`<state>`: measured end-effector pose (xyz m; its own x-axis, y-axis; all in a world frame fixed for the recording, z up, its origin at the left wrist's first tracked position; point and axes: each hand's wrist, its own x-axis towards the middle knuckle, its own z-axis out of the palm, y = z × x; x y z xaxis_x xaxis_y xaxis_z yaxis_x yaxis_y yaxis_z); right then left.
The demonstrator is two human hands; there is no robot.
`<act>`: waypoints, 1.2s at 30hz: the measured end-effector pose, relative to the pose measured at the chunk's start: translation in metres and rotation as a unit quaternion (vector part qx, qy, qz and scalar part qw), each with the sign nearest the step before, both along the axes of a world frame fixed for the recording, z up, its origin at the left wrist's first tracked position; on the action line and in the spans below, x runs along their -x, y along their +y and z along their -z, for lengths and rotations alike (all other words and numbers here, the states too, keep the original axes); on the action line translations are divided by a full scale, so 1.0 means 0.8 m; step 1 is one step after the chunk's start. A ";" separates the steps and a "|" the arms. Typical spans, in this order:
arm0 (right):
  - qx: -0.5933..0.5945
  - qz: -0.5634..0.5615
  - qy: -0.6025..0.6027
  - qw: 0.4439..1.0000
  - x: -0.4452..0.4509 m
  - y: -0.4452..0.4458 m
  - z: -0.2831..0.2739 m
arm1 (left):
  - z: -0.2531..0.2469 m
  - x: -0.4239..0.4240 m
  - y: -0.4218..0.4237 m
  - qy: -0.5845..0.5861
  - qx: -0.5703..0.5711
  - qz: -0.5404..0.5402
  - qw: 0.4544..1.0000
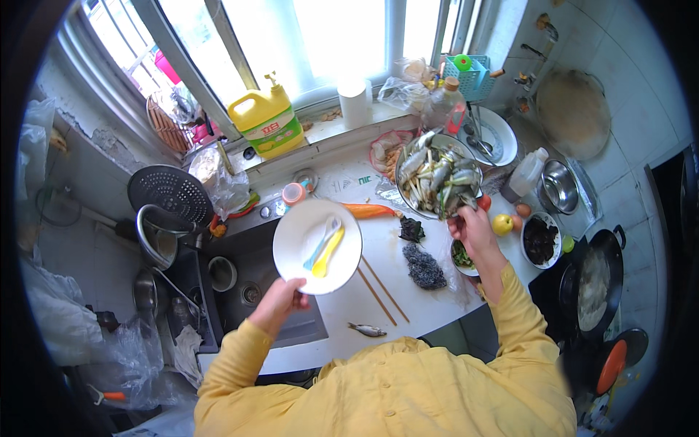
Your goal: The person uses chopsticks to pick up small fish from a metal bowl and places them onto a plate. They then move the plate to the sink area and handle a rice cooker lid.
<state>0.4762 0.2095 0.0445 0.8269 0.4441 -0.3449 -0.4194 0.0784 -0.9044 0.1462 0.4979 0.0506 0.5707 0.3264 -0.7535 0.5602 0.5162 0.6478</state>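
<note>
My left hand (pixel 282 303) grips the near rim of a white bowl (pixel 289 240) above the sink's right edge. Inside the bowl lie a yellow plastic spoon (pixel 329 252) and a blue and white one beside it. My right hand (pixel 474 232) holds the near rim of a bowl heaped with small whole fish (pixel 439 175) and pale strips, over the back of the counter. A pair of wooden chopsticks (pixel 386 290) and a single small fish (pixel 367 329) lie on the white counter (pixel 341 311) between my arms. Steel wool or a dark mesh scourer (pixel 424 266) lies below the fish bowl.
The dark sink (pixel 273 322) holds a small bowl (pixel 222 273). A wok (pixel 595 284) stands on the stove at right. Near it are a bowl of dark food (pixel 540 240), a steel bowl (pixel 557 187) and a yellow fruit (pixel 502 224). A yellow detergent jug (pixel 267 120) stands on the sill.
</note>
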 end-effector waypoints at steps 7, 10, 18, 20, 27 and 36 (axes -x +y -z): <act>0.047 -0.110 0.067 0.991 -0.058 0.128 0.097 | 0.033 0.137 -0.061 0.066 0.044 -0.101 0.992; 0.054 -0.146 0.090 0.984 -0.066 0.174 0.139 | 0.039 0.164 -0.082 0.076 0.049 -0.148 0.985; 0.099 -0.199 0.154 0.963 -0.097 0.230 0.203 | 0.043 0.176 -0.107 0.061 0.037 -0.198 0.978; 0.134 -0.200 0.173 0.955 -0.102 0.235 0.192 | 0.047 0.169 -0.110 0.057 0.042 -0.199 0.977; 0.286 -0.149 -0.211 0.923 -0.076 0.210 0.147 | 0.075 0.131 -0.108 0.029 0.031 -0.167 0.985; 0.318 -0.291 -0.454 0.780 0.139 0.109 0.075 | 0.091 0.117 -0.101 0.043 0.041 -0.139 0.988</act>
